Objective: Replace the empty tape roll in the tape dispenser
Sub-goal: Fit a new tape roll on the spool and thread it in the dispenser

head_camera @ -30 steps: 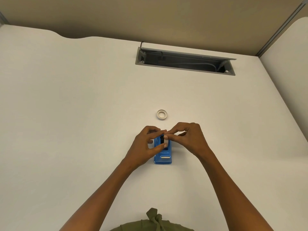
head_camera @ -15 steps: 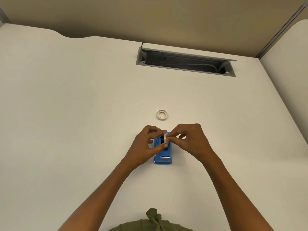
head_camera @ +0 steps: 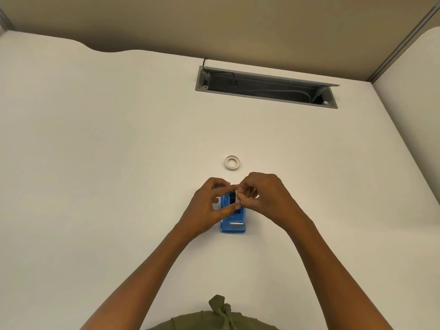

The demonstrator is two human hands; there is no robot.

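Hands meet at the centre of the frame over a small blue plastic tape dispenser [head_camera: 232, 221] standing on the white bench [head_camera: 95, 163], its metal cutter end toward the lower edge. Between the fingertips sits a small white tape roll with a black hub [head_camera: 233, 197], held on edge above the dispenser's cradle. Left hand [head_camera: 209, 206] pinches the roll from the left with thumb and forefinger, its grip closed on it. Right hand [head_camera: 266, 198] curls in from the right, fingertips closed on the same roll. Another white tape ring [head_camera: 232, 162] lies flat just above the hands. Upper right, a grey recessed cable tray [head_camera: 266, 88] holds cables.
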